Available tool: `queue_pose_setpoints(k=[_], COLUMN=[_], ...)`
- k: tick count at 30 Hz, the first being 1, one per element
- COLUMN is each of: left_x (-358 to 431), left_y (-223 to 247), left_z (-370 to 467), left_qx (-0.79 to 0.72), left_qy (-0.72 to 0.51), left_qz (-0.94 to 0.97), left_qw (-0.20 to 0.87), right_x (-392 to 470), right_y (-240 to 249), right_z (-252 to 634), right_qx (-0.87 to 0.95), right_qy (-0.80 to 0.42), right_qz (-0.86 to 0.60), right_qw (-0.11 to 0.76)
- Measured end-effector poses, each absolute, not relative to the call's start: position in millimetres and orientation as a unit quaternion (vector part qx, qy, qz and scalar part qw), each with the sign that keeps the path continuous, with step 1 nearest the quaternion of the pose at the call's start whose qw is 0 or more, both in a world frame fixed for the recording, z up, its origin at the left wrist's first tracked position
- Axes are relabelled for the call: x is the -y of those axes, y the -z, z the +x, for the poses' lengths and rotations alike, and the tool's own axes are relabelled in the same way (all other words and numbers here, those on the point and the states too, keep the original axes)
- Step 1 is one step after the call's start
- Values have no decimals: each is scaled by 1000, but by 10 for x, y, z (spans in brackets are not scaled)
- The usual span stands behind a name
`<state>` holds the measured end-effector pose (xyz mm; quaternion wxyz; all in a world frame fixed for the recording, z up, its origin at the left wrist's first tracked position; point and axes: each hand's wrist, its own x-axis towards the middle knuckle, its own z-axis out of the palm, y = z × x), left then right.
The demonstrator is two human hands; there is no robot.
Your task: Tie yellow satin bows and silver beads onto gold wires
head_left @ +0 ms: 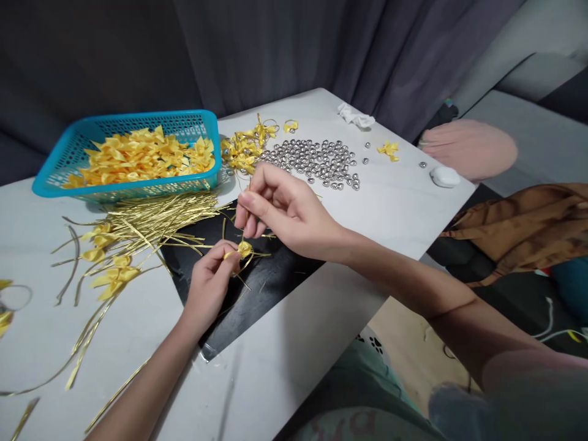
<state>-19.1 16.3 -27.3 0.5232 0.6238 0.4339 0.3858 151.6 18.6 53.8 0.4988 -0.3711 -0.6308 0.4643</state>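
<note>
Yellow ribbon flower (245,248): in the head view it is pinched between the thumb and fingers of the left hand (211,280), above the black mat (280,288) on the white table (367,239). The right hand (291,214) pinches a thin gold tie (243,233) that appears to run up from the flower. The flower looks very light and soft, its satiny folds likely slippery and easily crushed; its gathered base, partly hidden by fingers, seems the surest hold. The tie looks bendable and apt to keep a crease, best gripped with fingertips.
</note>
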Motion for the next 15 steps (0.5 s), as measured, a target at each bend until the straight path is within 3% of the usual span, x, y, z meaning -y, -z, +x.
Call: queue_pose_setpoints(k=[10, 15], left_x=[-185, -173], left_y=[273, 256], left_z=[-205, -186], left_qx=[-450, -451], left_qy=[-395, -369], left_qz=[620, 607], left_qw=[507, 540], right_x=[-95, -237], right_y=[-669, -483], right_z=[1525, 1560], right_qx=[622, 631], right_qy=[-499, -498], right_qz=[-377, -372], right_qw=[471, 464])
